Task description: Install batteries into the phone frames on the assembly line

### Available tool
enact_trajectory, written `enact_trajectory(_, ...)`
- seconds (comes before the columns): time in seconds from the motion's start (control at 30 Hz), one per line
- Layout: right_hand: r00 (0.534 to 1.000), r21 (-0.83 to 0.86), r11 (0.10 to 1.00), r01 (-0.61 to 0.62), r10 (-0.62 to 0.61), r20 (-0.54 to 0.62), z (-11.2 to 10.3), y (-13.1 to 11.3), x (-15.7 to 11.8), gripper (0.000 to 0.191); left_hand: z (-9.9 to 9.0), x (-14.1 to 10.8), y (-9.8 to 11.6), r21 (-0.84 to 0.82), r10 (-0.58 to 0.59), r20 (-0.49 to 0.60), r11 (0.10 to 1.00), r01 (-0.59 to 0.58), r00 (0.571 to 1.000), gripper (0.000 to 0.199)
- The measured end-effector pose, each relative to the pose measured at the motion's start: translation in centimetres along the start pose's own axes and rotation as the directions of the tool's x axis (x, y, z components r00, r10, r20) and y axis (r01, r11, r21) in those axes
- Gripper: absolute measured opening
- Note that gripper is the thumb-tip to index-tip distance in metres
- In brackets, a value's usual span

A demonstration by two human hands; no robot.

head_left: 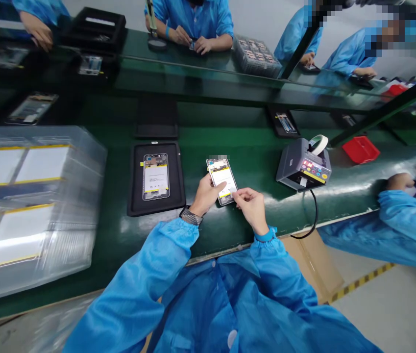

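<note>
Black tray (136, 181) and grey tape dispenser (302, 164) flank the handheld phone (222, 180).

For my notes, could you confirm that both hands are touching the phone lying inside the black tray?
Not quite: in the head view, the phone under the left hand and right hand is on the green bench, beside the black tray, not inside it.

Phone housing (227, 177) at ctr of frame, tilted w/ top leaning toward upper left. Thin silver rim, white sheet on face w/ yellow strips near top & bottom edges, small teal bits at top end. Left hand (205, 195) has thumb across the face; right hand (252, 210) has fingertips at lower right edge.
</note>
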State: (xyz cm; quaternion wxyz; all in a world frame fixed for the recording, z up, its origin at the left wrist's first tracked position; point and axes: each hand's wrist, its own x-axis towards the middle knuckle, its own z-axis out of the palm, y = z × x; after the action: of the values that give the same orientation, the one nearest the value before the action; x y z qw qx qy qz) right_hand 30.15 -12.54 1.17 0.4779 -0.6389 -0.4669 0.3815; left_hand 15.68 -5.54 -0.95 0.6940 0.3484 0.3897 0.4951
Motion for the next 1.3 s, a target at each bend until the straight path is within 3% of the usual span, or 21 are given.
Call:
enact_trajectory(0.37,0.998,-0.172,0.985,0.034,-0.042,-0.043,0.5,0.6,-0.2,0.035,-0.3,0.2,-0.3,0.036,0.022,0.023,0.999,-0.023,0.999,0.054)
enact_trajectory(0.63,0.997,-0.356,0.932,0.066,-0.072,-0.004,-0.1,0.3,-0.2,0.029,-0.4,0.1,-0.3,0.020,0.008,0.039,1.000,-0.009,0.999,0.058)
enact_trajectory(0.73,0.995,-0.360,0.930,0.076,-0.093,-0.032,-0.5,0.6,-0.1,0.030,-0.5,0.2,-0.3,0.011,0.008,0.050,1.000,-0.008,0.999,0.060)
enact_trajectory(0.8,0.995,-0.282,0.956,0.076,-0.091,-0.037,-0.8,0.7,0.2,0.042,-0.6,0.2,-0.3,0.013,0.010,0.072,1.000,-0.011,0.997,0.061)
enact_trajectory(0.9,0.996,-0.070,0.997,0.015,-0.009,0.089,-1.2,0.4,0.9,0.058,-0.6,0.1,0.1,-0.003,0.014,0.137,1.000,-0.013,0.991,0.063)
enact_trajectory(1.0,0.957,0.064,0.992,-0.109,0.087,0.275,-1.3,-0.5,1.7,0.050,-0.6,-0.1,0.8,0.002,0.024,0.202,1.000,-0.025,0.979,0.064)
enact_trajectory(1.17,0.956,0.160,0.983,-0.089,0.040,0.289,-0.6,-1.7,2.6,0.049,-1.1,-0.1,2.2,0.027,0.043,0.248,0.998,-0.052,0.968,0.062)
enact_trajectory(1.3,0.889,0.156,0.983,-0.098,0.016,0.458,0.1,-2.0,2.9,0.047,-1.4,-0.2,3.0,0.031,0.065,0.222,0.997,-0.074,0.973,0.060)
